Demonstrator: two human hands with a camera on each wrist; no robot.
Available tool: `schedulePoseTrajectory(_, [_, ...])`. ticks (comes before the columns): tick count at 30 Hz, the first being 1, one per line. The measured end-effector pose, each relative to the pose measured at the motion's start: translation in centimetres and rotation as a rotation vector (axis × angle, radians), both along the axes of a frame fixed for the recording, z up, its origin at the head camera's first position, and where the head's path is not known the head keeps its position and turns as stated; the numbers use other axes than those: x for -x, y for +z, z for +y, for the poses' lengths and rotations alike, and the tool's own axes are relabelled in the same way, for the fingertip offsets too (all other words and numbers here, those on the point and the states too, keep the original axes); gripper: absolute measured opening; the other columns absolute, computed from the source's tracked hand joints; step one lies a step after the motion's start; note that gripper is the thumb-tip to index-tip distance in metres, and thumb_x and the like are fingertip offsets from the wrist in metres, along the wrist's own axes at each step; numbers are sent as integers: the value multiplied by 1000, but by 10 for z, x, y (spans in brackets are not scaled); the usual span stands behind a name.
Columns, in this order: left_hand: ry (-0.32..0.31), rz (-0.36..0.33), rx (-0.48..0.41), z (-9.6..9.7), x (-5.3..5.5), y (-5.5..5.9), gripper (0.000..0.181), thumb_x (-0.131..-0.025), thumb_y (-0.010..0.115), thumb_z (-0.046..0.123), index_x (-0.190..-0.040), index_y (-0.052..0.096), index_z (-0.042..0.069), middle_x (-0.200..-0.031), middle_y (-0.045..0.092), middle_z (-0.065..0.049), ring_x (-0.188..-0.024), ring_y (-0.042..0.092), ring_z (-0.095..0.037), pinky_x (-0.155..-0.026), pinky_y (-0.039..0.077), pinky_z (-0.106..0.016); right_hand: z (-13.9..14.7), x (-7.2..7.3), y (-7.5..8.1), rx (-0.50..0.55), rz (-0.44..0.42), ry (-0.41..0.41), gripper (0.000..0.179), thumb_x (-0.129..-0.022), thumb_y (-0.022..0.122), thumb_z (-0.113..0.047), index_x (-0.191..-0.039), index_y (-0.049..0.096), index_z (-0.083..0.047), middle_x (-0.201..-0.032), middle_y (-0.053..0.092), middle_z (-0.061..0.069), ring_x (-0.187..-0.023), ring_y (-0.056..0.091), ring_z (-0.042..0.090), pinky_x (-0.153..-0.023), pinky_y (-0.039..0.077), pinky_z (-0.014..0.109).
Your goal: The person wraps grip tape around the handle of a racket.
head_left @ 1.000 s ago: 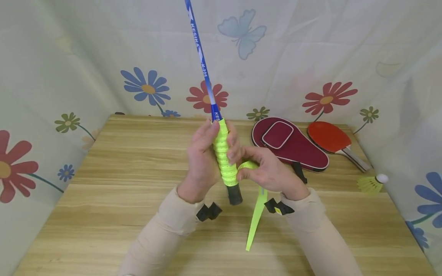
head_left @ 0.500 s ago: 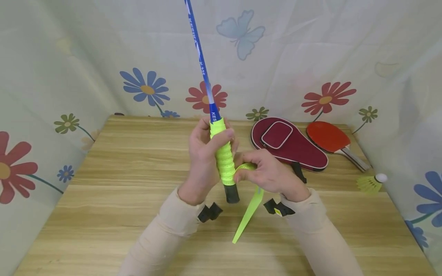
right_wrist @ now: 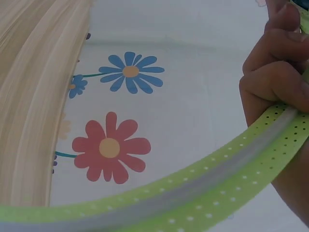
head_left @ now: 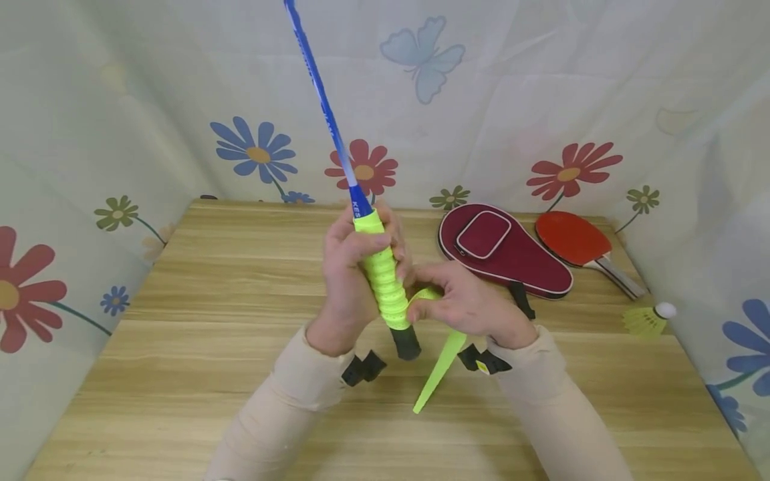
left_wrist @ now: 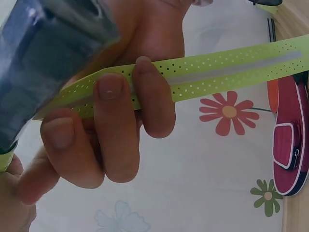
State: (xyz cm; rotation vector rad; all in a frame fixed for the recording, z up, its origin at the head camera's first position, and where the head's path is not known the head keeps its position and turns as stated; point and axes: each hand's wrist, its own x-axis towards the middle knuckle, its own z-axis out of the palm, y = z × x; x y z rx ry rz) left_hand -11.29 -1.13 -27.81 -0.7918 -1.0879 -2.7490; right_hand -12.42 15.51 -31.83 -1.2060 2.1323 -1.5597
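Note:
A badminton racket (head_left: 325,107) with a blue shaft slants up and to the left, its head beyond the head view. My left hand (head_left: 345,287) grips its handle, thumb laid across the front. Yellow-green perforated grip tape (head_left: 387,280) covers most of the handle in ridged turns; the black butt end (head_left: 406,344) is bare. Beside the lower handle, my right hand (head_left: 466,304) pinches the loose tape between thumb and fingers. The tape's tapered tail (head_left: 442,374) hangs below that hand. In the left wrist view, a grey strip runs along the loose tape (left_wrist: 231,67).
At the back right of the wooden table (head_left: 240,300) lie a maroon paddle case (head_left: 529,260) and a red table tennis paddle (head_left: 574,239). A yellow shuttlecock (head_left: 646,321) is near the right edge. Flower-printed curtain (head_left: 481,120) encloses the back and sides.
The racket has turned slightly in my left hand and its shaft now leans further left. My left thumb has shifted on the handle. The tape's tail has swung; the right hand stays close by.

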Motion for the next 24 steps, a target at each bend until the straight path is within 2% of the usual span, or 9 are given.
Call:
schedulePoseTrajectory(2, [-28, -2, -16, 0, 0, -1, 14, -75, 40, -2, -81, 52, 5, -61, 49, -3, -42, 47, -15, -38, 41, -24, 1, 1, 0, -23, -5, 18, 51, -81, 67, -47, -107, 69, -4, -96, 68, 1, -87, 62, 21, -80, 53, 33])
schedulePoseTrajectory(6, [-34, -5, -18, 1, 1, -4, 15, -76, 41, 0, -83, 53, 7, -63, 50, -2, -44, 49, -14, -40, 42, -23, 0, 0, -1, -15, 0, 32, 48, -82, 67, -44, -107, 70, -3, -97, 69, 2, -88, 63, 20, -81, 53, 34])
schedulePoseTrajectory(9, [23, 27, 7, 2, 3, -4, 20, -76, 40, 2, -86, 56, 8, -70, 53, -2, -53, 51, -15, -46, 45, -24, -2, -1, -3, 30, 21, 31, 45, -83, 69, -43, -104, 68, -3, -92, 69, 2, -82, 63, 19, -76, 54, 33])
schedulePoseTrajectory(12, [109, 52, 57, 3, 5, -3, 23, -76, 41, 3, -87, 60, 10, -75, 54, -3, -62, 51, -16, -54, 45, -26, -5, -1, -6, 97, 63, 40, 43, -85, 71, -44, -100, 66, -4, -89, 68, 2, -77, 61, 19, -70, 53, 32])
schedulePoseTrajectory(14, [149, 39, 95, 2, 6, -3, 26, -79, 43, 4, -90, 66, 11, -76, 54, -3, -64, 51, -17, -57, 45, -27, -7, -1, -7, 129, 97, 35, 43, -85, 72, -44, -100, 66, -4, -88, 67, 2, -75, 60, 18, -67, 53, 31])
schedulePoseTrajectory(16, [171, 10, 135, 1, 5, -3, 27, -83, 46, 5, -97, 70, 6, -85, 62, -4, -64, 52, -18, -59, 45, -26, -8, -2, -7, 150, 123, 15, 43, -86, 71, -45, -100, 67, -4, -87, 67, 1, -74, 59, 18, -65, 52, 31])
schedulePoseTrajectory(20, [149, -58, 175, 0, 4, -2, 32, -92, 51, 5, -120, 63, -3, -98, 63, -6, -68, 55, -17, -63, 48, -24, -8, -4, -6, 160, 146, -49, 45, -87, 70, -46, -101, 67, -4, -85, 66, 1, -73, 59, 17, -63, 51, 30])
schedulePoseTrajectory(22, [121, -76, 160, -1, 4, -1, 30, -93, 53, 3, -122, 56, -4, -99, 61, -7, -72, 58, -17, -67, 51, -24, -9, -6, -5, 155, 142, -84, 44, -86, 71, -46, -101, 66, -4, -86, 66, 1, -74, 59, 18, -64, 51, 31])
schedulePoseTrajectory(24, [101, -77, 146, -1, 3, -2, 27, -93, 54, 1, -119, 53, 2, -94, 59, -8, -76, 61, -18, -71, 53, -26, -9, -7, -3, 140, 132, -124, 44, -86, 73, -44, -102, 65, -5, -87, 66, 1, -75, 59, 18, -64, 51, 31])
